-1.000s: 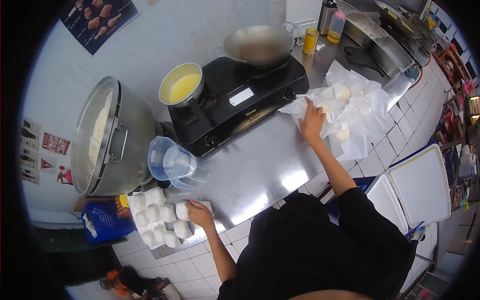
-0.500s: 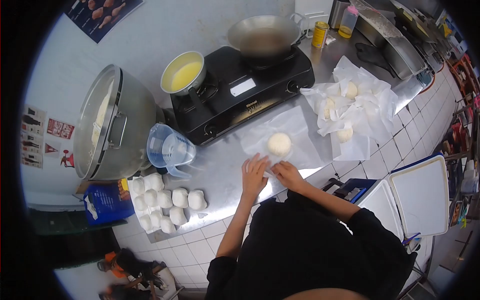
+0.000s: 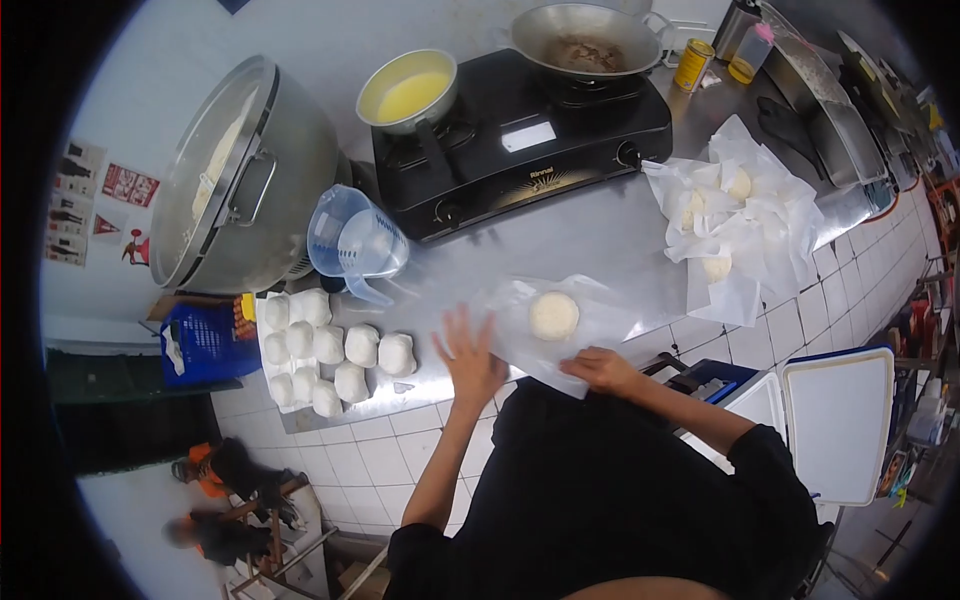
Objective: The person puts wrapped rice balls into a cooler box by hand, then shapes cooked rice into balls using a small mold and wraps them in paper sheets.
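Observation:
A round, pale rice ball (image 3: 554, 317) sits on a sheet of translucent wrapping paper (image 3: 520, 350) near the counter's front edge. My right hand (image 3: 604, 371) pinches the near corner of this sheet, with the fingers closed. To the left of the sheet, my left hand (image 3: 468, 362) is spread with nothing in it, its fingertips a little blurred. Farther left lie several white-wrapped balls (image 3: 362, 345) in rows. Several more pale balls (image 3: 716, 268) lie among loose sheets of paper (image 3: 735, 300) at the right.
Behind is a two-burner stove (image 3: 530, 150), with a saucepan of yellow liquid (image 3: 410, 92) and a wok (image 3: 590, 45) on it. A clear measuring jug (image 3: 355, 240) and a large rice pot (image 3: 270, 180) stand left. An open cooler (image 3: 838, 420) is right, below the counter (image 3: 455, 265).
My left hand has let go of the paper and moved left, fingers spreading. My right hand has drawn the sheet's corner toward me. The camera view has shifted.

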Action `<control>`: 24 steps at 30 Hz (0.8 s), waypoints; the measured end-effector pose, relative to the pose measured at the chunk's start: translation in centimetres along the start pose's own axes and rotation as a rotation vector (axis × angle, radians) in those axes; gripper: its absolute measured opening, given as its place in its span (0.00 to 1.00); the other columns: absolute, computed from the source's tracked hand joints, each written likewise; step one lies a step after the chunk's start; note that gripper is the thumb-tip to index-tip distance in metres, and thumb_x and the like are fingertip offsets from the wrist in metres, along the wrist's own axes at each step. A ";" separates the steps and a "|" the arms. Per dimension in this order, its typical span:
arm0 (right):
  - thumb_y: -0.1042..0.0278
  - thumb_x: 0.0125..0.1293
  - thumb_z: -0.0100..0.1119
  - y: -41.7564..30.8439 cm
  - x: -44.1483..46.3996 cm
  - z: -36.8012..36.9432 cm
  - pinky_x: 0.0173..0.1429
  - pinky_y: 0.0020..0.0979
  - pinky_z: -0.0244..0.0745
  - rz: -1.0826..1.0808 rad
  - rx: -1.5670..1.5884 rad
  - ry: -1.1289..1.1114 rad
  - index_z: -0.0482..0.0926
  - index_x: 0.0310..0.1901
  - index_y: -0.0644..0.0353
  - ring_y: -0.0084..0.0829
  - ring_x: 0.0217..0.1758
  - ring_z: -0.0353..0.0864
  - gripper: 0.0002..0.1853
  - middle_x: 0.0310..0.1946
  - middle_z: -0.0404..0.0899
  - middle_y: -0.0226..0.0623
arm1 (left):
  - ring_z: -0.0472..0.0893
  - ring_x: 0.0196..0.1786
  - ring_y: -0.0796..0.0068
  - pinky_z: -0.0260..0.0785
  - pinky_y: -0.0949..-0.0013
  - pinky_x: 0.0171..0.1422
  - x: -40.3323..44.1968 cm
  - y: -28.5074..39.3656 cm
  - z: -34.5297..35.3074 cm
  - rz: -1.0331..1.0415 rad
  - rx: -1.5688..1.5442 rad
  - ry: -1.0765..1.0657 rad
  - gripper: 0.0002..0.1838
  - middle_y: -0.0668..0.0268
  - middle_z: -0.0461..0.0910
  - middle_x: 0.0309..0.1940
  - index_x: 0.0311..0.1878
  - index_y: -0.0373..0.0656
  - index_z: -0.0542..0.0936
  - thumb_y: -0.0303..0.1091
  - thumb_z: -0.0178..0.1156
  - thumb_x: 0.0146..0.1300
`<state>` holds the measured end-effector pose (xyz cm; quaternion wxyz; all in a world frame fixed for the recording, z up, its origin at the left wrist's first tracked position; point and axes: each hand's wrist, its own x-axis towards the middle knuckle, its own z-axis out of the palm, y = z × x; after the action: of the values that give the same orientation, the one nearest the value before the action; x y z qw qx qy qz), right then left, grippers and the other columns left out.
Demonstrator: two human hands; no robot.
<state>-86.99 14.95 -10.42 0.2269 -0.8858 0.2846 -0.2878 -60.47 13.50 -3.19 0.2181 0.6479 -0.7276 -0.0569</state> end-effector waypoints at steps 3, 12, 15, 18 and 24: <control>0.77 0.52 0.60 -0.8 1.6 2.1 0.55 0.38 0.78 0.063 0.132 0.020 0.80 0.52 0.61 0.40 0.48 0.82 0.22 0.44 0.81 0.41 | 0.66 0.75 0.64 0.37 0.36 0.82 -2.3 0.8 0.4 0.257 -0.157 -0.356 0.37 0.68 0.75 0.65 0.63 0.57 0.76 0.29 0.71 0.44; 0.85 0.50 0.58 1.8 -0.6 -3.3 0.77 0.40 0.65 0.239 -0.148 -0.161 0.73 0.64 0.61 0.42 0.75 0.67 0.34 0.67 0.72 0.44 | 0.82 0.62 0.71 0.52 0.43 0.81 -5.7 -5.3 4.2 0.264 -0.423 -0.149 0.20 0.72 0.88 0.47 0.40 0.49 0.85 0.12 0.58 0.49; 0.87 0.49 0.56 2.8 -3.2 -3.5 0.79 0.41 0.62 0.315 -0.061 -0.223 0.74 0.63 0.61 0.40 0.78 0.62 0.33 0.71 0.68 0.43 | 0.80 0.66 0.69 0.54 0.45 0.80 -6.3 -6.2 4.0 0.228 -0.439 -0.189 0.23 0.70 0.86 0.52 0.47 0.50 0.85 0.11 0.56 0.55; 0.89 0.48 0.54 3.4 -4.0 -3.9 0.79 0.42 0.63 0.221 -0.100 -0.171 0.75 0.62 0.62 0.40 0.77 0.64 0.34 0.71 0.69 0.42 | 0.79 0.66 0.68 0.55 0.46 0.80 -7.0 -6.4 3.8 0.245 -0.403 -0.174 0.25 0.67 0.85 0.56 0.53 0.49 0.85 0.12 0.54 0.58; 0.87 0.51 0.56 1.3 -2.1 -4.8 0.75 0.43 0.69 0.123 -0.227 -0.117 0.80 0.54 0.59 0.40 0.72 0.72 0.26 0.67 0.75 0.38 | 0.77 0.68 0.64 0.55 0.45 0.80 -7.9 -6.6 2.4 0.194 -0.364 -0.102 0.24 0.60 0.82 0.61 0.56 0.45 0.83 0.15 0.52 0.60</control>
<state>-91.97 14.16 -8.42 0.1588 -0.9020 0.3552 -0.1872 -54.80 19.65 -9.72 0.2987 0.5209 -0.7746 -0.1988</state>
